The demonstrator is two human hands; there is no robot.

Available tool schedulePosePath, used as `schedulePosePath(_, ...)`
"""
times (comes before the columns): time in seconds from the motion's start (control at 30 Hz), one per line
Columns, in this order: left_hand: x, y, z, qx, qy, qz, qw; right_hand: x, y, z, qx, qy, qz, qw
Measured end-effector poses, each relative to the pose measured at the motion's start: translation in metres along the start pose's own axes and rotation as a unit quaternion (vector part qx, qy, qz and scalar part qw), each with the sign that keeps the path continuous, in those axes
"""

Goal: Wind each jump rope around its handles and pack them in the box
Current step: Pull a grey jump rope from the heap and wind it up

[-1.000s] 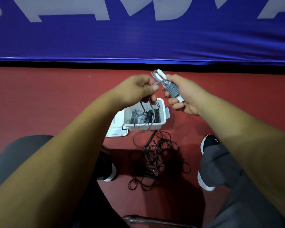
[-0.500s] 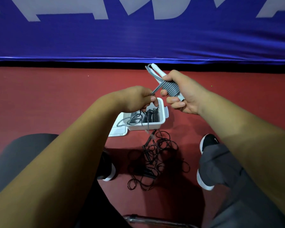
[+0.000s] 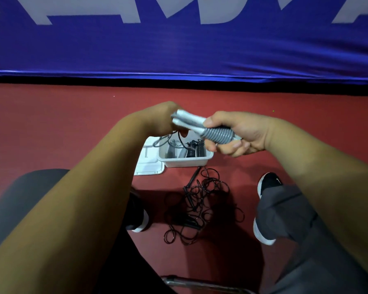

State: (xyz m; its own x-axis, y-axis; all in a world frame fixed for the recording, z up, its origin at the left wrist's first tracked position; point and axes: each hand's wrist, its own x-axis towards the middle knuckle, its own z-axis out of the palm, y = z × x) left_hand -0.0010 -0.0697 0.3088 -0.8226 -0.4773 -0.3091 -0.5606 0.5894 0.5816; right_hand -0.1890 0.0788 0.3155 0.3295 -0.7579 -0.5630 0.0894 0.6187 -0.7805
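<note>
On the red floor (image 3: pixel 51 124) stands a white box (image 3: pixel 185 162) holding wound ropes (image 3: pixel 197 148). Above it the right hand (image 3: pixel 242 132) clasps the grey jump rope (image 3: pixel 218 135) by its coil-wrapped handles, fingers curled. The left hand (image 3: pixel 159 119) meets their tips, its fingers hidden. A black jump rope (image 3: pixel 198 204) lies tangled nearby.

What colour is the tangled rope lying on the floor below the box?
Black; the head view shows the tangled rope on the red floor.
</note>
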Motion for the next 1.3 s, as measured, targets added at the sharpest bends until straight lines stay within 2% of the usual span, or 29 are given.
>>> schedulePosePath(0.1, -0.003, 0.003, -0.005, -0.049, 0.001, 0.01, 0.999, -0.006, 0.0, 0.008, -0.084, -0.034, 0.064, 0.994)
schedulePosePath(0.2, -0.002, 0.01, -0.003, -0.081, 0.009, 0.016, 0.997, -0.001, 0.005, 0.009, -0.172, -0.023, 0.107, 0.979)
schedulePosePath(0.4, -0.004, 0.018, -0.006, -0.041, 0.059, 0.031, 0.997, 0.015, 0.013, -0.006, -0.2, 0.068, 0.102, 0.972)
schedulePosePath(0.53, -0.005, 0.019, -0.007, -0.003, 0.042, 0.029, 0.999, 0.024, 0.017, -0.017, -0.192, 0.163, 0.072, 0.965)
schedulePosePath(0.7, -0.007, 0.022, -0.007, 0.046, 0.05, 0.028, 0.997, 0.034, 0.017, -0.022, -0.062, 0.25, 0.018, 0.966)
schedulePosePath(0.83, -0.005, 0.02, -0.004, 0.111, 0.034, -0.019, 0.993, 0.034, 0.011, -0.021, 0.063, 0.266, -0.05, 0.961)
schedulePosePath(1.03, -0.003, 0.015, 0.013, 0.091, 0.007, -0.04, 0.995, 0.028, 0.0, -0.028, 0.196, 0.27, -0.098, 0.938)
schedulePosePath(1.17, -0.01, 0.017, 0.015, -0.02, 0.02, -0.037, 0.999, 0.024, 0.001, -0.044, 0.262, 0.316, -0.094, 0.907)
schedulePosePath(1.3, -0.01, 0.01, 0.015, -0.136, 0.034, -0.035, 0.989, 0.025, 0.005, -0.047, 0.25, 0.317, -0.11, 0.908)
